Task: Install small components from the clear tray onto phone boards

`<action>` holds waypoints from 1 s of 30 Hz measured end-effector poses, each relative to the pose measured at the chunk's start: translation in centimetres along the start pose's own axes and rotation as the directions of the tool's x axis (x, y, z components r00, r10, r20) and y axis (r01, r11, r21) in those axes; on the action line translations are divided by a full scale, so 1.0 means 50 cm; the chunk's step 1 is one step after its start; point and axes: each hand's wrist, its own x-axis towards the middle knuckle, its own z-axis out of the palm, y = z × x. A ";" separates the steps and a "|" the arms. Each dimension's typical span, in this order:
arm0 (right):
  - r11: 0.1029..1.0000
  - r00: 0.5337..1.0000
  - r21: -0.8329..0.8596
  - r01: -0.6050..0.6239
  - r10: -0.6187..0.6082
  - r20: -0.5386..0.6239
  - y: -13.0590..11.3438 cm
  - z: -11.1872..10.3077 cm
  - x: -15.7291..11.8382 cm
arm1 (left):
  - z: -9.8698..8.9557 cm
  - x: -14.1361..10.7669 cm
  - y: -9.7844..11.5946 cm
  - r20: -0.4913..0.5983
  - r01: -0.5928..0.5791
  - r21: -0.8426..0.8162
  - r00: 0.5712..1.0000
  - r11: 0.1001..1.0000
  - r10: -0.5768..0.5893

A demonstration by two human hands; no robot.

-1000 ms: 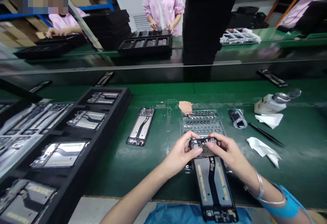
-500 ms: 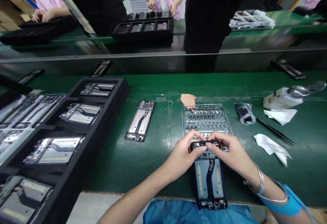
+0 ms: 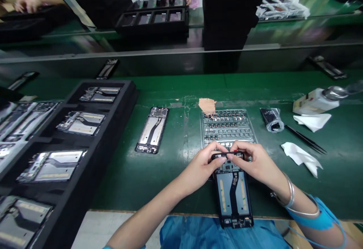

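I see the open phone frame [image 3: 234,198] over the near edge of the table [image 3: 170,181], its far end pinched between thumb and fingers of both my left hand [image 3: 204,162] and right hand [image 3: 255,162]. Just beyond, partly hidden by them, is a clear parts tray [image 3: 227,126]. Toward the table's right edge I have black tweezers [image 3: 306,139]; to the left, a second frame [image 3: 152,130] lies flat. Farther back, toward the right edge, is a white bottle [image 3: 314,102].

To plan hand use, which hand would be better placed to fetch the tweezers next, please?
The right hand, probably: it's nearer the tweezers than the left hand; both hold the open phone.
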 end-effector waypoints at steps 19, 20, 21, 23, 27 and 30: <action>0.996 0.996 0.081 -0.025 0.018 0.091 0.001 -0.005 0.005 | -0.003 0.001 -0.003 -0.023 0.001 0.076 1.000 0.997 0.001; 0.996 0.995 0.084 -0.023 0.015 0.095 0.001 -0.005 0.006 | -0.003 0.001 -0.002 -0.025 -0.002 0.079 1.000 0.997 0.004; 0.997 0.996 0.079 -0.021 0.013 0.093 0.000 -0.005 0.006 | -0.003 0.001 -0.002 -0.028 -0.009 0.080 1.000 0.997 0.011; 0.998 0.996 0.068 -0.014 0.009 0.084 0.000 -0.004 0.007 | -0.003 0.001 -0.001 -0.026 -0.019 0.067 0.999 0.998 0.021; 0.996 0.998 0.091 -0.013 0.007 0.065 0.000 0.002 0.007 | -0.001 0.003 -0.005 -0.030 -0.013 0.003 0.999 1.000 0.013; 0.993 0.999 0.120 -0.014 0.008 0.054 0.002 0.006 0.005 | 0.004 0.005 -0.012 -0.062 -0.016 -0.018 0.998 1.000 0.015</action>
